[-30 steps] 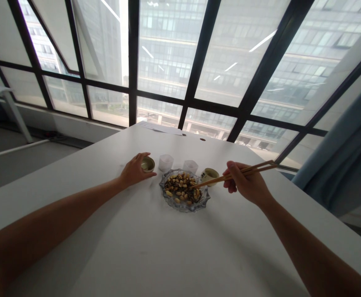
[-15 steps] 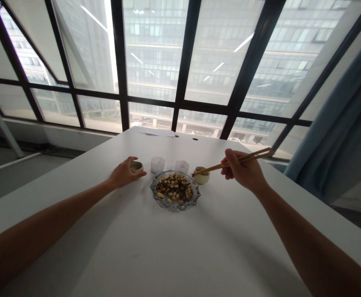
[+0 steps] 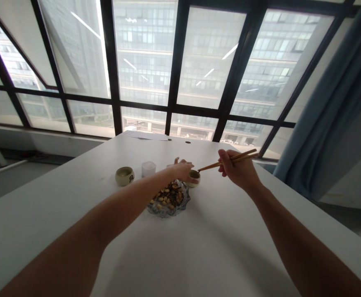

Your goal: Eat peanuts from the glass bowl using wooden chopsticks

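My right hand (image 3: 238, 170) holds a pair of wooden chopsticks (image 3: 214, 165), whose tips are at the rim of the right green cup (image 3: 193, 181). A small dark piece shows at the tips. My left hand (image 3: 183, 170) reaches across the glass dish, its fingers apart at the left side of that cup; whether they touch it is unclear. Under my left forearm, the scalloped glass dish (image 3: 165, 212) holds nuts and dark seeds (image 3: 169, 197). Another green cup (image 3: 125, 176), marked with a dark character, stands at the left.
A white translucent cup (image 3: 148, 169) stands behind my left forearm; a second is mostly hidden by my left hand. Papers (image 3: 146, 136) lie at the far edge of the white table (image 3: 168, 264). Windows rise behind, and a blue curtain (image 3: 317, 115) hangs right.
My left hand has let go of the left green cup and moved right, across the dish, to the right green cup. The chopstick tips are now at that cup's rim. The view has shifted slightly.
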Motion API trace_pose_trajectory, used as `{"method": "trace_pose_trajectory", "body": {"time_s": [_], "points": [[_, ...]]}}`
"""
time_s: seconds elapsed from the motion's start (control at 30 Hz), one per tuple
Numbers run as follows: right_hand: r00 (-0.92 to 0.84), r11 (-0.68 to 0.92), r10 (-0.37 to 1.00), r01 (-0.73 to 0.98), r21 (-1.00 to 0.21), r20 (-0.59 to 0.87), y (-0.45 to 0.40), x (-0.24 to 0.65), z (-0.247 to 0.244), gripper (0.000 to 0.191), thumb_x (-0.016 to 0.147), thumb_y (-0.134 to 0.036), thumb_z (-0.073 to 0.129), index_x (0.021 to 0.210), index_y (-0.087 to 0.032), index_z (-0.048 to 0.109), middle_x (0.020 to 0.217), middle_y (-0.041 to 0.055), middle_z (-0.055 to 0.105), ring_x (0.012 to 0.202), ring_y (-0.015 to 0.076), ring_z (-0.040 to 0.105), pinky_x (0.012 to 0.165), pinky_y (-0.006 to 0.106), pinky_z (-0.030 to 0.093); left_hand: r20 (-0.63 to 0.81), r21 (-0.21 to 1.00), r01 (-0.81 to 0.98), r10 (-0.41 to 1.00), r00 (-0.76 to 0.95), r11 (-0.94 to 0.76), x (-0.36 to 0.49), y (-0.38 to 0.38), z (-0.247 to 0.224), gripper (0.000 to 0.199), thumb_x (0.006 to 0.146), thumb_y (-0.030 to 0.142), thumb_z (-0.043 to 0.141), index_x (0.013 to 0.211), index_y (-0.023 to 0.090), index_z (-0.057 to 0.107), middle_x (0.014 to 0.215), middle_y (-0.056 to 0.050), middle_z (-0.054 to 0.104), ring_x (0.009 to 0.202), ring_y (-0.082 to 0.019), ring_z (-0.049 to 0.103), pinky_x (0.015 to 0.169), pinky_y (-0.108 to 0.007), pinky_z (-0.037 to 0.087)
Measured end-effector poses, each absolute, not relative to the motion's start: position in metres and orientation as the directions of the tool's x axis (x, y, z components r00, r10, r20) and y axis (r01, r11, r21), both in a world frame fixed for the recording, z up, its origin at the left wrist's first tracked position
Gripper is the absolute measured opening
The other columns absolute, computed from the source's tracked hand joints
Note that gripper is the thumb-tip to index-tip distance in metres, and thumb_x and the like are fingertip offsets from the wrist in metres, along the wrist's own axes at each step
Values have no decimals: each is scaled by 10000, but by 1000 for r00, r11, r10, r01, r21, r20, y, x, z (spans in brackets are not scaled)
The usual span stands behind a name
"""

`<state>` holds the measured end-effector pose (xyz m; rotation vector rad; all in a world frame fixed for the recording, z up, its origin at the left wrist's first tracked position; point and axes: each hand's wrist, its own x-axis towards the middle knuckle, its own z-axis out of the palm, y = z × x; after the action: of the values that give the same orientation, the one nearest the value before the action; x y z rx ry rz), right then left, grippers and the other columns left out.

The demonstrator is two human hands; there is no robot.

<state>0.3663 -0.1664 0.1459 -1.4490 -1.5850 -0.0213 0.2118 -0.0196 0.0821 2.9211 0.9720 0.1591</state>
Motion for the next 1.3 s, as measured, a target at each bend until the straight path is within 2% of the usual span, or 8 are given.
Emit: {"method": "trace_pose_trajectory", "body": {"time_s": [0.17,0.37,0.7,0.87,0.97,1.03,1.13,1.3], "points": [[145,298,762,787,-540,631,-169,366,149,682,855,-817,410,697,-177,585,516,54,639,386,149,599,371,240,442,-50,18,620,619,784,-784,232,-18,80,688,690,580,740,1248,207,589,1356,-139,609,1336,-333,438,1183,-586,130],[114,300,798,776,-555,592,-170,364,149,671,856,-812,417,703,-178,579,522,52,639,390,148,601,371,238,450,79,-3,562,560,824,-827,225,-21,74,899,572,657,792,1268,180,482,1189,-139,663,1188,-314,560,1142,-490,217],[-78,329,874,822,-465,479,-156,366,131,579,863,-720,525,625,-196,590,511,24,625,444,144,571,435,243,421,75,16,567,567,821,-823,225,-20,76,873,591,685,780,1282,214,529,1275,-142,616,1216,-345,523,1095,-498,293],[-73,298,863,872,-387,500,-158,360,128,596,892,-721,463,577,-219,523,493,19,581,440,146,527,451,254,373,63,-11,583,581,811,-812,227,-15,79,797,611,692,752,1253,239,617,1310,-149,588,1217,-359,508,1052,-494,355],[-11,268,800,901,-340,601,-164,354,133,607,909,-725,415,567,-230,493,474,21,545,434,155,518,450,264,361,33,3,573,573,819,-819,222,-12,82,719,645,622,763,1248,252,634,1274,-127,626,1203,-347,530,1037,-467,365],[36,307,729,875,-374,683,-169,349,136,606,921,-718,400,590,-226,525,497,33,568,449,160,540,451,267,377,52,20,562,562,825,-827,210,-11,85,674,705,553,746,1294,257,605,1295,-120,631,1236,-336,521,1051,-462,344],[122,399,711,741,-539,693,-175,340,139,622,914,-732,407,638,-205,590,503,39,595,421,146,539,411,255,388,189,38,581,577,795,-813,176,-10,90,538,836,443,643,1332,245,575,1379,-119,594,1291,-316,493,1083,-482,294],[39,310,919,539,-783,391,-180,322,137,671,829,-793,484,571,-183,592,388,20,537,295,98,426,310,218,316,494,43,604,543,679,-796,87,-11,89,374,932,388,484,1226,216,639,1313,-106,644,1240,-299,541,1118,-520,234]]}}
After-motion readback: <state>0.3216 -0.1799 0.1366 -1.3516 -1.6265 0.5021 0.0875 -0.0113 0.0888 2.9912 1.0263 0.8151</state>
